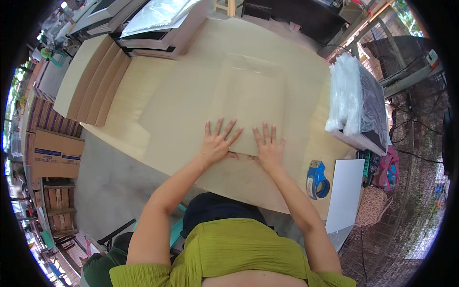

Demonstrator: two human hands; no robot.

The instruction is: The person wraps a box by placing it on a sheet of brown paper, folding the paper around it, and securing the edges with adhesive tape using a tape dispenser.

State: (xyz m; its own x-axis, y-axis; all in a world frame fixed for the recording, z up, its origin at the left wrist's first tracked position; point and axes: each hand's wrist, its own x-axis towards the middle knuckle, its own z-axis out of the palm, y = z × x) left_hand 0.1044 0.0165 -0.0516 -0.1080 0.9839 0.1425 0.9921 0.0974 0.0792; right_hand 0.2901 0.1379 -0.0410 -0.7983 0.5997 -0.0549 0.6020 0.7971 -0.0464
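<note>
Green ribbed fabric of the person's top (229,253) fills the lower edge, and two bare forearms rise from it toward a pale, smooth wooden table (143,110). Both hands press flat on a folded cardboard sheet (248,103), a matte tan rectangle with soft creases lying near the table's middle. Left hand (216,143) lies palm down, fingers spread wide apart, at the sheet's near edge. Right hand (269,147) lies just beside it, also palm down, fingers straight and slightly apart; neither hand is closed on anything.

One blue tape dispenser (316,180) with a roll in it sits on the table right of the right forearm, near a single smooth white board (345,193) that overhangs the table's corner. Farther right stands one tall stack of clear plastic bags (346,95), glossy and crinkled, with dark contents showing at its side. At the far left of the table four flat cardboard stacks (93,79) lie in a stepped row. Beyond them rest shallow framed panels (153,40) under a clear plastic sheet. On the grey floor to the left sits one brown printed carton (55,153) above a wooden crate (58,203). Nothing lies across the cardboard sheet except the two hands.
</note>
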